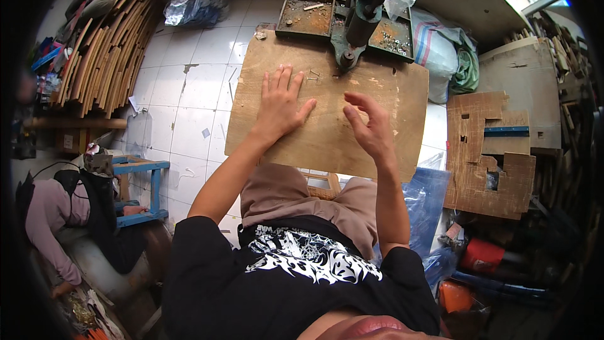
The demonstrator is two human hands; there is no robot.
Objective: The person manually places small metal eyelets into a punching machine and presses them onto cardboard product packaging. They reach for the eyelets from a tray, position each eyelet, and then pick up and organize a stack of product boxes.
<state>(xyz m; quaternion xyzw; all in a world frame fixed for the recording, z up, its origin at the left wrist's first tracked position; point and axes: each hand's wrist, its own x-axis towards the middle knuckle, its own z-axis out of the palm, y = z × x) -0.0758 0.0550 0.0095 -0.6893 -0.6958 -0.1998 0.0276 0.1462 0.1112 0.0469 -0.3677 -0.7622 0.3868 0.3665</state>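
Observation:
My left hand [280, 106] lies flat, fingers spread, on a worn wooden board [302, 145] in front of me. A few small metal pins, perhaps rivets or nails [313, 76], lie just beyond its fingertips. My right hand [372, 127] is over the right half of the board, its fingers bent and the thumb apart from them. Nothing shows between them. At the board's far edge stands a dark metal hand press [357, 28], its foot close to the pins. Both hands are apart from the press.
Dark compartment trays [306, 17] with small metal parts flank the press. Stacked wooden strips [104, 50] stand left, near a blue stool frame [154, 186] and another person [56, 208]. To the right are a white sack [434, 50], cut-out panels [472, 170] and plastic sheeting [425, 198].

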